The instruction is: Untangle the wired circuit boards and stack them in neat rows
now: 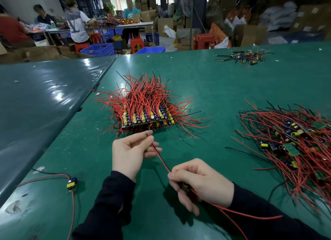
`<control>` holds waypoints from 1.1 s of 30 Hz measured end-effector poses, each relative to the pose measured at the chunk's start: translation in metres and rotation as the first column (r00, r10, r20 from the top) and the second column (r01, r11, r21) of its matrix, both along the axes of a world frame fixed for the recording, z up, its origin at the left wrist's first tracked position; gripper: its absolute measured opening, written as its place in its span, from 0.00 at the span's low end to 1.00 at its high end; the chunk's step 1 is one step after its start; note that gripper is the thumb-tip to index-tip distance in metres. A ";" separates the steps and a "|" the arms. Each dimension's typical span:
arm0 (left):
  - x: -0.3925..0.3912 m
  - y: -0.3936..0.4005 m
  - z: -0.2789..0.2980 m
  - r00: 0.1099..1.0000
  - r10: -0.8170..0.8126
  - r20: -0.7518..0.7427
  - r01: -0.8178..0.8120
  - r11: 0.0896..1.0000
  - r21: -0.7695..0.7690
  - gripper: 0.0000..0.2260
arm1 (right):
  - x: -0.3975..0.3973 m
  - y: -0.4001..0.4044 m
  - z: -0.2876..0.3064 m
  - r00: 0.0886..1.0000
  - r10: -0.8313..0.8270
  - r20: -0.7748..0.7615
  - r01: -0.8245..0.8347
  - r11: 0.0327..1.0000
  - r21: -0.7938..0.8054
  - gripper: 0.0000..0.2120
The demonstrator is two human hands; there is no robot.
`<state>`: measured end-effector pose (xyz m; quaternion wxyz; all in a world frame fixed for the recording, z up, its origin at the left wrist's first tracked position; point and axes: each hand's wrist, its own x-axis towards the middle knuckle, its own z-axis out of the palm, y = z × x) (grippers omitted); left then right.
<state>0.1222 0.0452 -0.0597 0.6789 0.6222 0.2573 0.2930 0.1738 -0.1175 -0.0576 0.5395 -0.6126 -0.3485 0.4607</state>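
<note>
Circuit board [185,186] gripped in right hand [200,184], left hand [130,150] pinching its wire [160,157]

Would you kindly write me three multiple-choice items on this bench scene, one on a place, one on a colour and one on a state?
1. Where does the tangled pile of wired boards lie relative to the neat stack?
A. To its right
B. To its left
C. On top of it

2. What colour is the table mat?
A. Grey
B. Green
C. Yellow

3. What is the left hand doing?
A. Resting flat on the mat
B. Lifting the stack
C. Pinching a red and black wire

Answers:
1. A, since the loose heap sits at the right edge while the stack is in the middle.
2. B, since green shows all around the boards.
3. C, since the wire runs from its fingertips to the right hand, which grips the board end.
</note>
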 end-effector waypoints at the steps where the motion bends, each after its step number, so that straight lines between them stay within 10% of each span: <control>1: -0.001 0.001 0.001 1.000 -0.003 0.010 0.003 0.999 -0.032 0.07 | 0.001 0.000 0.000 1.000 -0.008 0.002 0.008 1.000 0.011 0.14; 8: 0.001 -0.004 -0.002 0.999 0.042 -0.015 -0.040 0.993 0.114 0.09 | 0.002 0.000 -0.002 1.000 -0.008 0.008 0.008 1.000 -0.008 0.17; 14: -0.002 0.004 0.006 0.995 0.058 0.087 -0.032 0.962 -0.273 0.03 | 0.005 0.001 -0.002 1.000 -0.027 -0.003 0.027 0.999 0.027 0.15; 21: -0.009 0.009 0.017 0.995 -0.004 0.098 0.073 0.695 -0.715 0.08 | 0.004 0.001 -0.008 0.995 -0.077 0.067 0.072 0.995 0.076 0.09; 28: -0.007 0.013 0.016 0.988 -0.020 0.156 0.116 0.757 -0.643 0.07 | 0.014 -0.019 0.004 0.938 -0.281 0.204 0.280 0.959 0.035 0.04; 33: -0.005 0.008 0.015 0.985 -0.104 0.141 0.169 0.777 -0.607 0.10 | 0.054 -0.059 0.058 0.726 -0.557 0.404 0.575 0.813 0.087 0.01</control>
